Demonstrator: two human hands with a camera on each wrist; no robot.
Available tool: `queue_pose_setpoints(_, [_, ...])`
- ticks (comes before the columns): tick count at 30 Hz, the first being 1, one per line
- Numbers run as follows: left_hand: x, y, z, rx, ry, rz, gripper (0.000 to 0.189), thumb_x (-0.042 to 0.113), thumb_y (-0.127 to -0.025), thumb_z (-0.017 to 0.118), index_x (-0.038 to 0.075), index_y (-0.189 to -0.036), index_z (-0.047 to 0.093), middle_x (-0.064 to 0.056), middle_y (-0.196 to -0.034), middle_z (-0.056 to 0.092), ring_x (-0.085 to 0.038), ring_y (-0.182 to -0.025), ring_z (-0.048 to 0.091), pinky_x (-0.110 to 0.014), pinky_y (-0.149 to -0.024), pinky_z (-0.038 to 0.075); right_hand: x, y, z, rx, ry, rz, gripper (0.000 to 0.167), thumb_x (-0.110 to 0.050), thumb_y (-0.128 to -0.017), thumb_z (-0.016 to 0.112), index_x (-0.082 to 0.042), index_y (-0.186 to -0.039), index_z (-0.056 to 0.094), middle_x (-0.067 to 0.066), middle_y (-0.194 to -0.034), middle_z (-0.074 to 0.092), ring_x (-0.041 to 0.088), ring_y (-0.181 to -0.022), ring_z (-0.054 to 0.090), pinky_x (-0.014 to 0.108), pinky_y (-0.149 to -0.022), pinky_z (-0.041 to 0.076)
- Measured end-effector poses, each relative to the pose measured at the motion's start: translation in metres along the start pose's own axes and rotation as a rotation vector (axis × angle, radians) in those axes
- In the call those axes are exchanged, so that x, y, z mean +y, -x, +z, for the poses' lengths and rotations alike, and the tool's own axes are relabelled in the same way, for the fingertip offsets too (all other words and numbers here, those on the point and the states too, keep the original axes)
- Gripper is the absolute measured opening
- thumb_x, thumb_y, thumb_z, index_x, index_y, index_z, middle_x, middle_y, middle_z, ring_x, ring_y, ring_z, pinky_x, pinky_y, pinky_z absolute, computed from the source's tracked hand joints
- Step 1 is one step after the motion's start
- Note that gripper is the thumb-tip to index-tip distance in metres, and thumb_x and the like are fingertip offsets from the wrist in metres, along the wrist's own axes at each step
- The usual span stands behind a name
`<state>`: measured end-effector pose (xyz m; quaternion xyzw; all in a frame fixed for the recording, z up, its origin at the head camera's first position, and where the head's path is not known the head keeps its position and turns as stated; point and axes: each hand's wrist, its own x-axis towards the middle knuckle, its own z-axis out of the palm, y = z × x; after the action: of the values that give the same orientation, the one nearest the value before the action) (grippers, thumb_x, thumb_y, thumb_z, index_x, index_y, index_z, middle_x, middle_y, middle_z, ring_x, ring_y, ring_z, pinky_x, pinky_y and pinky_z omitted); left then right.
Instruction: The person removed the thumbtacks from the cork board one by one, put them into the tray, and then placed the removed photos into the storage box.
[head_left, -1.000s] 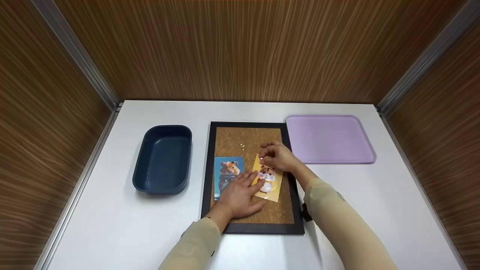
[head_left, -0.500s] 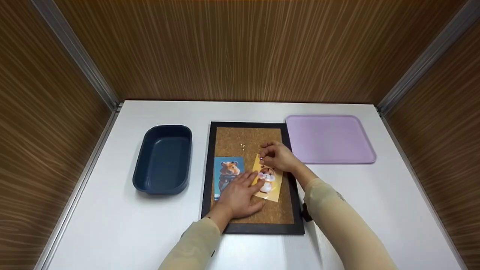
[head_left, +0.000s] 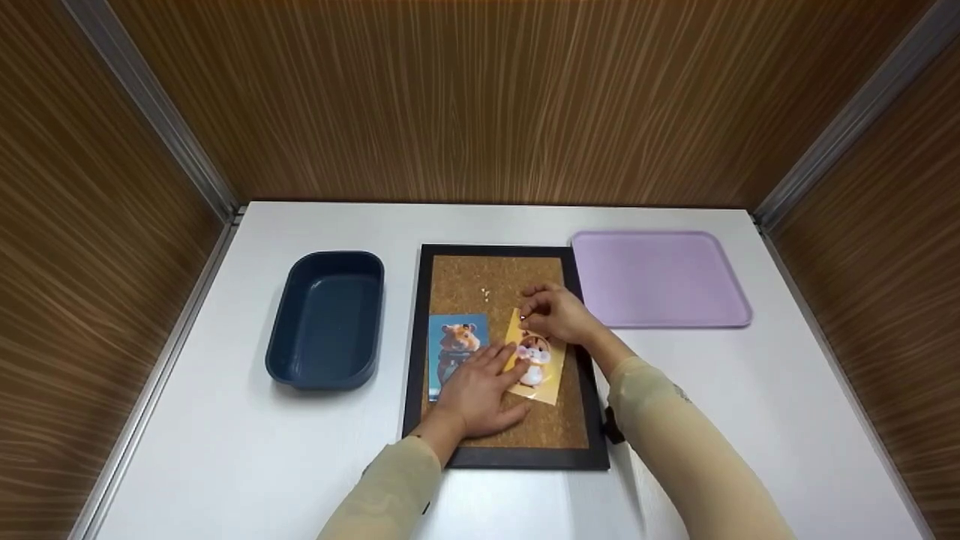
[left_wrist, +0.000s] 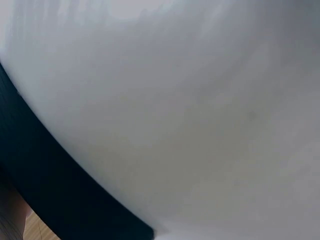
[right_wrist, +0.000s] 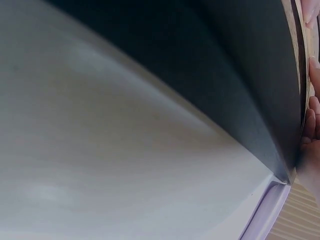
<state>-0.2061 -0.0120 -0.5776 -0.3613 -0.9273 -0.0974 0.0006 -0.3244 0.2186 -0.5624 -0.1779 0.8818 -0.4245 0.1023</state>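
A cork board (head_left: 457, 277) with a black frame lies on the white table. On its left is a blue card (head_left: 442, 330) with a hamster picture; on its right, slightly tilted, is a yellow card (head_left: 551, 375) with a white mouse. My left hand (head_left: 480, 394) rests on the board with fingers spread, its fingertips on the yellow card and its back over part of the blue one. At the yellow card's upper left corner, my right hand (head_left: 559, 313) pinches a tiny shiny push pin (head_left: 523, 318) between thumb and forefinger. Fingers mostly hide the pin.
Several tiny gold pieces (head_left: 485, 293) lie on the cork above the cards. To the left stands a dark blue tub (head_left: 324, 379). A lilac tray (head_left: 660, 277) lies at the right, against the frame's upper corner. Wood-grain panels (head_left: 480, 97) wall the table.
Both hands and both cards keep their places. Only the glint at the pin between my right thumb and forefinger has grown darker.
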Motion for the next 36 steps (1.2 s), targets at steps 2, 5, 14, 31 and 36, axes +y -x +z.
queue_pose_setpoints(2, [-0.0002,-0.0001,0.0003,0.001,-0.001,0.000,0.073,0.071,-0.103,0.042,0.027,-0.161,0.049,-0.008,-0.169,0.040,-0.029,-0.156,0.036,-0.042,-0.127,0.029,-0.0003,0.0001,-0.0005,-0.002,0.002,0.001,0.010,-0.010,-0.089,0.086,-0.004,-0.092,0.078,0.018,-0.138,0.062,0.036,-0.134,0.054,0.049,-0.119,0.037])
queue_pose_setpoints(5, [-0.0003,-0.0003,0.0006,0.001,0.004,-0.002,0.072,0.070,-0.103,0.042,0.027,-0.161,0.049,-0.008,-0.168,0.040,-0.029,-0.155,0.036,-0.042,-0.127,0.028,-0.0011,0.0006,-0.0008,-0.008,-0.010,0.003,0.010,-0.009,-0.090,0.086,-0.004,-0.091,0.078,0.019,-0.139,0.061,0.036,-0.134,0.054,0.050,-0.119,0.037])
queue_pose_setpoints(14, [-0.0001,0.0002,0.0003,-0.001,0.001,-0.003,0.073,0.069,-0.103,0.043,0.027,-0.162,0.049,-0.009,-0.168,0.041,-0.029,-0.155,0.037,-0.041,-0.127,0.027,0.0026,0.0004,0.0007,-0.002,-0.027,0.010,0.009,-0.009,-0.091,0.085,-0.006,-0.089,0.076,0.019,-0.139,0.060,0.038,-0.135,0.055,0.050,-0.117,0.040])
queue_pose_setpoints(31, [-0.0003,0.0002,-0.0009,-0.008,0.006,-0.004,0.074,0.071,-0.103,0.042,0.027,-0.162,0.048,-0.008,-0.169,0.039,-0.029,-0.155,0.037,-0.042,-0.128,0.027,-0.0017,0.0019,-0.0035,-0.021,-0.092,0.044,0.010,-0.013,-0.093,0.084,-0.008,-0.088,0.076,0.016,-0.141,0.061,0.034,-0.137,0.054,0.052,-0.119,0.038])
queue_pose_setpoints(36, [0.0001,-0.0004,-0.0007,-0.017,0.004,-0.012,0.074,0.071,-0.103,0.042,0.028,-0.162,0.048,-0.007,-0.169,0.038,-0.027,-0.156,0.035,-0.041,-0.128,0.027,-0.0004,0.0021,-0.0052,-0.034,-0.104,0.048,0.010,-0.014,-0.094,0.083,-0.009,-0.088,0.076,0.013,-0.140,0.061,0.031,-0.137,0.054,0.049,-0.115,0.041])
